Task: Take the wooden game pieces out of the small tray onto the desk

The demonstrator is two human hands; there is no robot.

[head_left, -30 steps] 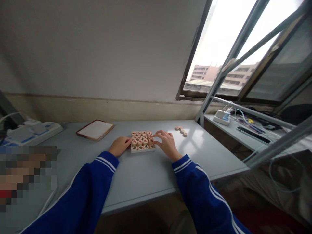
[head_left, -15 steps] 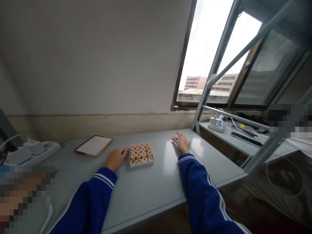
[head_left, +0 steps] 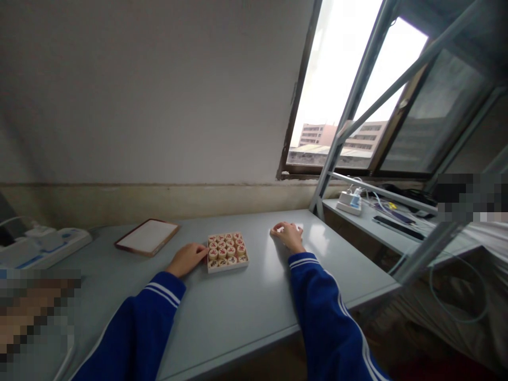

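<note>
A shallow box (head_left: 227, 268) full of round xiangqi pieces (head_left: 223, 245) with red and dark characters sits mid-table. At its left side, my left hand (head_left: 188, 259) is closed, fingers together, with the tips against the box edge. To the right of the box, my right hand (head_left: 289, 238) is low over the tabletop. Its thumb and fingers are pinched around a small pale disc, seemingly a xiangqi piece (head_left: 273, 232), partly hidden by the fingers.
A flat lid with a reddish-brown rim (head_left: 147, 237) lies back left. Near the left edge stands a white power strip (head_left: 59, 244). The grey table (head_left: 234, 317) meets the wall behind. A metal bed frame (head_left: 326, 182) rises at right, beside another desk with cables and a phone (head_left: 398, 227).
My right hand has moved a little left, its spread fingers now drawn together around the small disc. My left fingers have come up against the box edge. The view has shifted slightly.
</note>
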